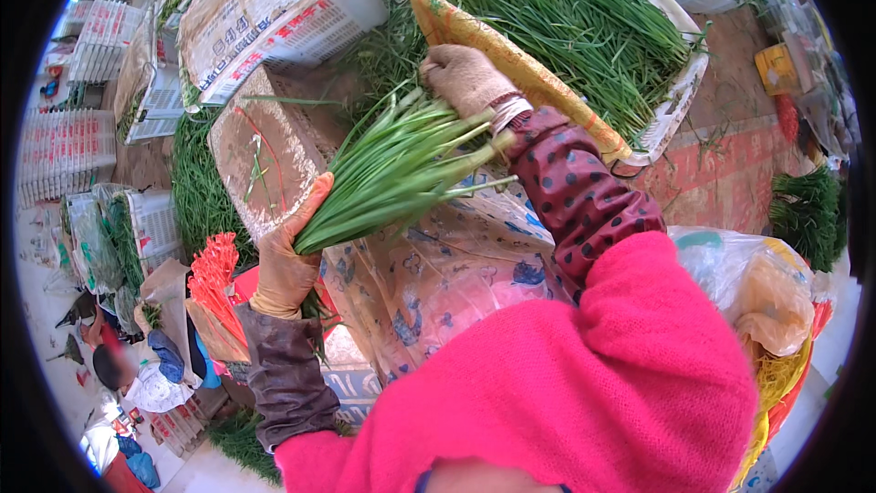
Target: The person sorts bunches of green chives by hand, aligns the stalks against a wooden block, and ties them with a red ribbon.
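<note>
A loose bunch of long green leaf stalks, probably garlic chives (383, 185), rests in my left hand (287, 257), which wears an orange-tan rubber glove. The pale cut ends fan out to the right, towards my right forearm. My right hand (465, 79), in a tan fabric glove, is curled just beyond the bunch, beside the yellow liner (479, 34) of a white crate (691, 92). What its fingers hold, if anything, is hidden. More green stalks (575, 20) fill that crate. A worn, block-like stand (253, 150) with leaf scraps and a red strip on top lies beyond my left hand.
Red-orange ties (215, 274) are bundled beside my left wrist. Plastic sheeting (424, 267) covers my lap. Another white crate (328, 20) stands at the upper left, near stacked crates (65, 150). A person (130, 370) is at the lower left. Plastic bags (766, 294) lie at right.
</note>
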